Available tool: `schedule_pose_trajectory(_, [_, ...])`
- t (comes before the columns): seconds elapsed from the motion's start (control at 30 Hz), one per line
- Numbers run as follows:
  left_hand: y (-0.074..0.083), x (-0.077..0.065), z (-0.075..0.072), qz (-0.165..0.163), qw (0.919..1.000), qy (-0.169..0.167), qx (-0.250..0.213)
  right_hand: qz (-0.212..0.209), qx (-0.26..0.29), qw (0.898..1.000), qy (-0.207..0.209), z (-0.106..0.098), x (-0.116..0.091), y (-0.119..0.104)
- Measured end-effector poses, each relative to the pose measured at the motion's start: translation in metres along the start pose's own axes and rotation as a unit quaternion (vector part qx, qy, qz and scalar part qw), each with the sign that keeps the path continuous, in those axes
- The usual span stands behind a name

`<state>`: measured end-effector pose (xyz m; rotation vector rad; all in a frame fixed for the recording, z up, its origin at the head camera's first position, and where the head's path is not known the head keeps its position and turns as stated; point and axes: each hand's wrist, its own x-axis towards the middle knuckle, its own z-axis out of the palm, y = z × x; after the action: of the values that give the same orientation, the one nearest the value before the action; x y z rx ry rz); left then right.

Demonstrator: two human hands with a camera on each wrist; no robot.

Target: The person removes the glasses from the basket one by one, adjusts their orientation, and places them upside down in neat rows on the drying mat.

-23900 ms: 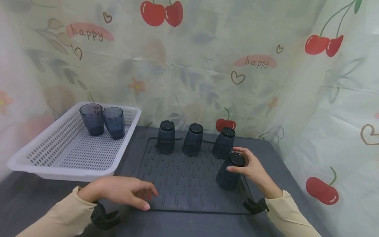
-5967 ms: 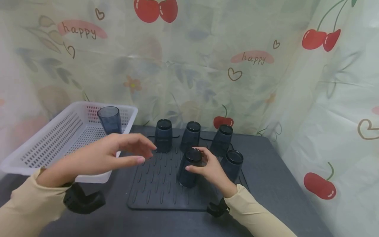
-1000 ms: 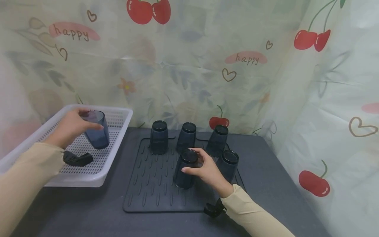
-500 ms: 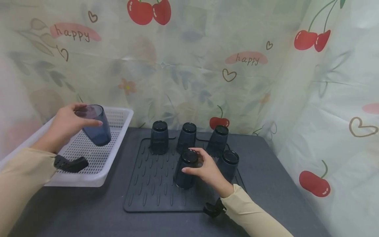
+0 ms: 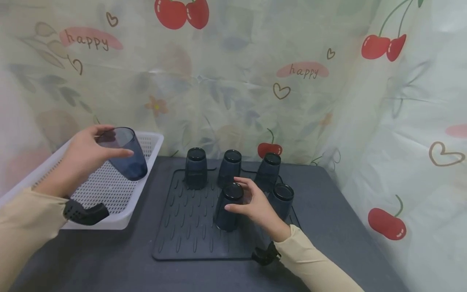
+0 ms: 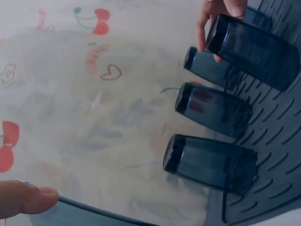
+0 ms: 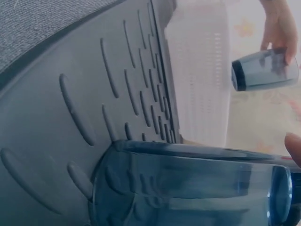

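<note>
My left hand holds a blue tinted drinking glass near its rim, thumb on the near side. The glass is mouth up, tilted, raised over the right side of a white plastic basket. My right hand is around an upside-down glass on a dark ridged drying mat. Its forefinger stands away from the glass base, and the thumb lies across the front. Behind stand three upside-down glasses: left, middle and right. Another glass is partly hidden behind my right hand.
The mat lies on a dark grey table, right of the basket. A patterned curtain hangs behind and at the sides. Each wrist wears a black device, seen on the left and on the right.
My left hand has lifted its glass within the basket and moved it right towards the basket's edge. My right forefinger has risen off its glass, which stays in place.
</note>
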<state>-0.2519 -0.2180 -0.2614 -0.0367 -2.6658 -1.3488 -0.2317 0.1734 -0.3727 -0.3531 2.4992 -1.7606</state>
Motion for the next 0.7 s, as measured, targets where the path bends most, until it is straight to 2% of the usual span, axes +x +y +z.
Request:
schedule_pose_trajectory(0.3, [0.010, -0.010, 0.008, 0.030, 0.9995, -0.007, 0.006, -0.012, -0.013, 1.000, 0.007, -0.007, -0.001, -0.008])
schedule_pose_trajectory(0.7, [0.023, -0.028, 0.016, 0.046, 0.9989, 0.001, 0.004, -0.031, 0.002, 0.999, 0.010, -0.012, -0.001, -0.016])
